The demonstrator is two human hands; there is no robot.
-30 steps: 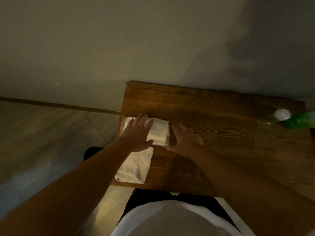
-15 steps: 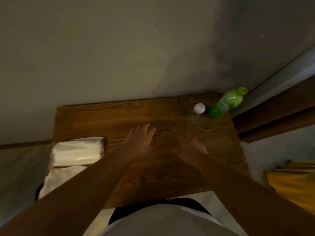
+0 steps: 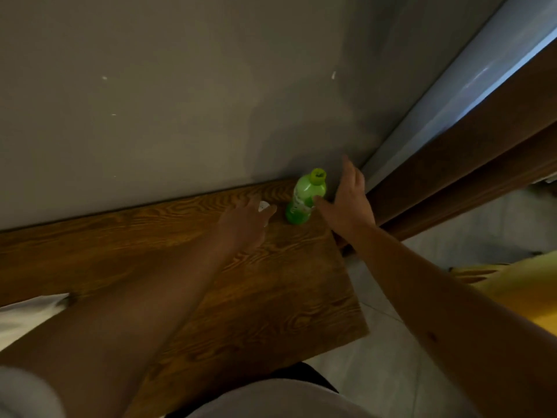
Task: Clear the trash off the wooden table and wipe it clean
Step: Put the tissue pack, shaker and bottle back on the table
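A green plastic bottle (image 3: 306, 197) with a green cap stands at the far right corner of the wooden table (image 3: 271, 297), against the wall. My right hand (image 3: 349, 203) is spread open right beside it, thumb touching its side, fingers behind it. My left hand (image 3: 245, 221) lies over a small clear bottle with a white cap (image 3: 263, 206), which shows between the fingers; the grip is unclear. A white cloth (image 3: 27, 315) lies at the table's left edge.
A grey wall (image 3: 180, 101) runs along the table's far edge. A dark wooden frame (image 3: 452, 164) stands right of the table. Pale floor tiles (image 3: 391, 372) and something yellow (image 3: 518, 285) lie to the right.
Both hands left the white cloth and tissue pack at the left and reached across to the far right corner. The view swung right; the right hand now touches the green bottle.
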